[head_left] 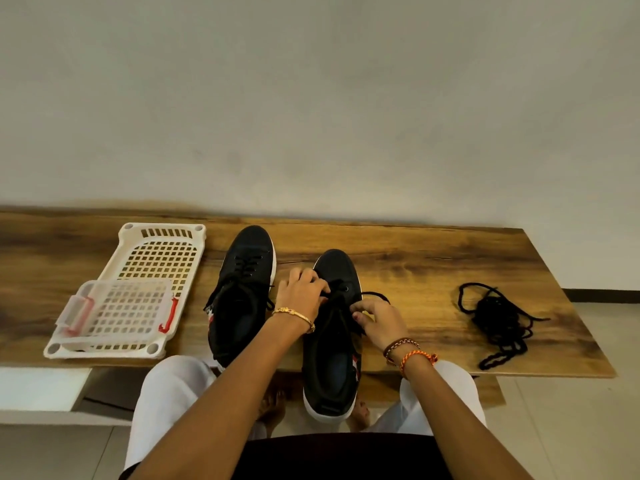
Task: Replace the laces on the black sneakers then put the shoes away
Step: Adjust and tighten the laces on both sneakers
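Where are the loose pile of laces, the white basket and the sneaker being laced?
loose laces (496, 318), head view, middle of the tangle.
white basket (129, 233), head view, far rim.
sneaker being laced (335, 265), head view, toe.

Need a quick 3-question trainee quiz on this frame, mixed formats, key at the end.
1. True or false: the loose laces lie on the table to the right of both sneakers.
2. Which sneaker are the hands working on?
A. left sneaker
B. right sneaker
C. neither
3. Fill in: the white tray lies to the ___ of the sneakers.

Key
1. True.
2. B: the left hand and the right hand both pinch its lace.
3. left
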